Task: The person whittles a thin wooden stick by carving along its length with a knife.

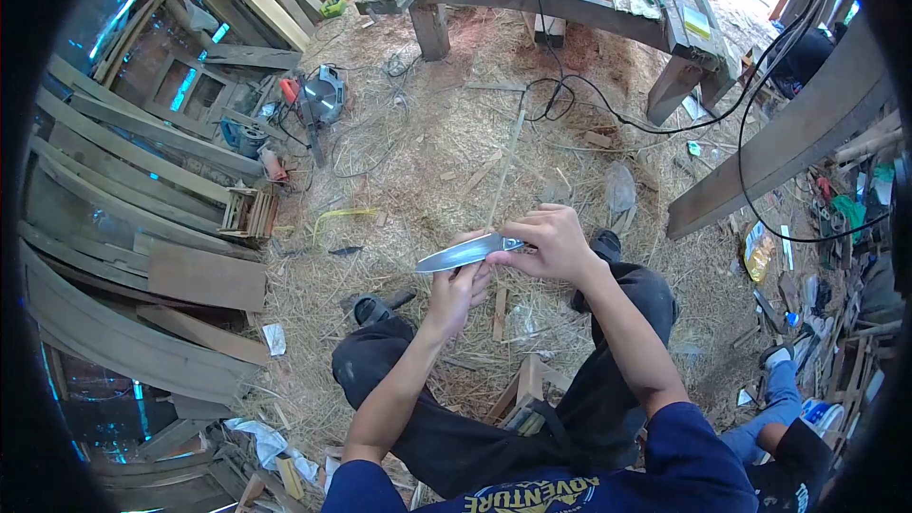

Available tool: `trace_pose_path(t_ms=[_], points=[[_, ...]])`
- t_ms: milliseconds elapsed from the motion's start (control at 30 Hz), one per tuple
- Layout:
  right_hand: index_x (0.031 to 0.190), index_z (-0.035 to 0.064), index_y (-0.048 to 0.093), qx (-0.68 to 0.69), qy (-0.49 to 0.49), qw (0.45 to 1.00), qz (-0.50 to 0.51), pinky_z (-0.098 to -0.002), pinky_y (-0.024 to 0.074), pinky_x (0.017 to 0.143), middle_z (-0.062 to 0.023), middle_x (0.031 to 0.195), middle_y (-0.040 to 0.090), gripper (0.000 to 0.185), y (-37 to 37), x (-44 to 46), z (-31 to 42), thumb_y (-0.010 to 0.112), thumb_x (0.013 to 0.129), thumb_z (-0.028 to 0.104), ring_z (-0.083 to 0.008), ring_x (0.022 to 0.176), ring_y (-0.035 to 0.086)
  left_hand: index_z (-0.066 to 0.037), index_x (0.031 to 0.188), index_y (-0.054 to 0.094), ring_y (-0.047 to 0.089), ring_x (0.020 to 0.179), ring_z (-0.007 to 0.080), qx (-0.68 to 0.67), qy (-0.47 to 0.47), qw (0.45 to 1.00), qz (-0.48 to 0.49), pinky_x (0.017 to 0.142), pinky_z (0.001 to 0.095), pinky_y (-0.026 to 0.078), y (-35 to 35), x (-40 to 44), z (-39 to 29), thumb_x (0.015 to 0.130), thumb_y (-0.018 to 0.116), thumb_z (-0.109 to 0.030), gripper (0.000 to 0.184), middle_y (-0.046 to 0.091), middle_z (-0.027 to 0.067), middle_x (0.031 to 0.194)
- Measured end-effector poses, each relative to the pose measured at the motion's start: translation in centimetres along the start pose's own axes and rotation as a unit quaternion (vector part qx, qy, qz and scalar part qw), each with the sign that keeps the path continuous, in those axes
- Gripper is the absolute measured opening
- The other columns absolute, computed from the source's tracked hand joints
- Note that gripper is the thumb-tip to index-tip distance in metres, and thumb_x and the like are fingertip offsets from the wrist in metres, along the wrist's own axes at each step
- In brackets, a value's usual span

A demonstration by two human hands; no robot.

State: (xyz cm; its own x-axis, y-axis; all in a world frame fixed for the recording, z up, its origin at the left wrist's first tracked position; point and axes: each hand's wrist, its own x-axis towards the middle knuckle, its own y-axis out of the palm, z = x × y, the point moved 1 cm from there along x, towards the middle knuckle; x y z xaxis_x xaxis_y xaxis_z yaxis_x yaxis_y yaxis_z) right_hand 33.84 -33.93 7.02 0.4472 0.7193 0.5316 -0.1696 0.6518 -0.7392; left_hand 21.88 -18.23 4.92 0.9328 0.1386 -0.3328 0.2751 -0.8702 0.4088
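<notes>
My right hand (549, 242) is closed around the handle of a knife (461, 255), whose broad, shiny blade points left. Just under the blade, my left hand (454, 296) has its fingers curled up against a long, thin pale strip (510, 157), perhaps bamboo or wood. From between my hands the strip runs forward over the straw-covered floor. The blade hides part of my left fingers, so where exactly they grip cannot be seen. Both hands are close together in front of my knees.
A circular saw (321, 95) and a blue power tool (245, 136) lie ahead on the left. A wooden bench (560, 2) stands ahead, with a black cable (617, 117) trailing from it. Planks (142, 180) lean along the left. Another person (779, 408) is at the lower right.
</notes>
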Motion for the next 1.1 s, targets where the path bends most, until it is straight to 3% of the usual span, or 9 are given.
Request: trace_pose_path(t_ms=[167,300,533,633,733,767,867,1000,1100], points=[[0.085,0.0104,0.075,-0.031,0.007,0.999,-0.028,-0.0331,0.0469,0.060,-0.0042,0.072,0.071,0.038,-0.6,-0.7,-0.7,0.081,0.076,0.047,-0.0212,0.060,0.065,-0.014,0.130,0.056,0.027,0.051,-0.0006,-0.018,-0.008,1.000,0.000,0.042,0.0189,0.019,0.2,-0.2,0.0,0.107,0.051,-0.019,0.025,0.038,-0.0085,0.070],[0.082,0.0130,0.075,-0.100,0.059,0.985,-0.126,-0.0337,0.0489,0.060,-0.0039,0.067,0.070,0.036,-2.1,-1.4,-3.4,0.077,0.082,0.049,-0.0207,0.059,0.066,-0.010,0.129,0.056,0.026,0.049,-0.0005,0.000,0.006,1.000,0.026,0.040,0.0193,0.019,-0.1,-0.7,-0.4,0.107,0.050,-0.022,0.025,0.036,-0.0083,0.069],[0.086,0.0084,0.075,-0.136,0.117,0.979,-0.097,-0.0364,0.0496,0.062,-0.0066,0.070,0.071,0.036,-1.9,-2.2,-3.6,0.080,0.080,0.044,-0.0233,0.063,0.068,-0.011,0.126,0.058,0.027,0.049,-0.0003,0.014,-0.021,0.999,0.021,0.040,0.0183,0.019,-0.9,-0.8,0.0,0.107,0.053,-0.025,0.025,0.035,-0.0083,0.068],[0.082,0.0122,0.073,-0.087,0.102,0.988,-0.081,-0.0339,0.0483,0.058,-0.0048,0.063,0.067,0.036,-1.3,-1.9,-2.3,0.076,0.083,0.048,-0.0227,0.056,0.065,-0.010,0.126,0.058,0.027,0.049,-0.0002,0.020,-0.017,0.999,0.032,0.041,0.0187,0.020,-0.9,-1.2,0.0,0.106,0.053,-0.025,0.025,0.035,-0.0085,0.067],[0.081,0.0132,0.073,-0.056,-0.002,0.998,-0.026,-0.0332,0.0471,0.056,-0.0044,0.063,0.067,0.036,0.3,-1.5,-0.2,0.075,0.083,0.049,-0.0214,0.056,0.065,-0.007,0.125,0.058,0.027,0.048,-0.0005,0.023,-0.073,0.997,0.020,0.040,0.0198,0.019,-0.4,-1.1,1.1,0.107,0.051,-0.023,0.025,0.036,-0.0089,0.066],[0.083,0.0101,0.072,-0.079,-0.010,0.996,-0.038,-0.0334,0.0458,0.057,-0.0023,0.064,0.066,0.034,-0.4,-1.4,-0.3,0.079,0.081,0.044,-0.0195,0.058,0.064,-0.007,0.125,0.058,0.027,0.048,-0.0005,0.020,-0.062,0.997,0.031,0.040,0.0197,0.019,-0.5,-1.1,1.0,0.107,0.051,-0.023,0.025,0.035,-0.0090,0.067],[0.082,0.0105,0.072,-0.170,0.083,0.980,-0.066,-0.0333,0.0468,0.059,-0.0027,0.067,0.069,0.035,-4.0,-2.0,-4.2,0.080,0.079,0.044,-0.0205,0.059,0.065,-0.006,0.124,0.058,0.027,0.049,-0.0005,0.027,-0.047,0.997,0.063,0.041,0.0195,0.019,-0.4,-1.5,0.1,0.107,0.052,-0.023,0.025,0.035,-0.0095,0.067],[0.082,0.0094,0.074,-0.152,0.078,0.978,-0.117,-0.0342,0.0466,0.060,-0.0054,0.072,0.071,0.035,-3.9,-3.3,-4.9,0.081,0.077,0.044,-0.0221,0.061,0.066,-0.005,0.124,0.058,0.026,0.049,-0.0007,0.034,-0.047,0.995,0.077,0.041,0.0189,0.020,-0.7,-1.2,0.7,0.107,0.052,-0.023,0.025,0.033,-0.0100,0.067],[0.084,0.0095,0.074,-0.191,0.129,0.967,-0.111,-0.0349,0.0475,0.061,-0.0064,0.072,0.071,0.035,-5.3,-3.9,-5.8,0.081,0.077,0.043,-0.0229,0.062,0.067,-0.005,0.125,0.057,0.026,0.049,-0.0009,0.044,-0.062,0.994,0.082,0.041,0.0186,0.020,-0.8,-1.3,0.2,0.107,0.051,-0.024,0.026,0.033,-0.0102,0.066]])
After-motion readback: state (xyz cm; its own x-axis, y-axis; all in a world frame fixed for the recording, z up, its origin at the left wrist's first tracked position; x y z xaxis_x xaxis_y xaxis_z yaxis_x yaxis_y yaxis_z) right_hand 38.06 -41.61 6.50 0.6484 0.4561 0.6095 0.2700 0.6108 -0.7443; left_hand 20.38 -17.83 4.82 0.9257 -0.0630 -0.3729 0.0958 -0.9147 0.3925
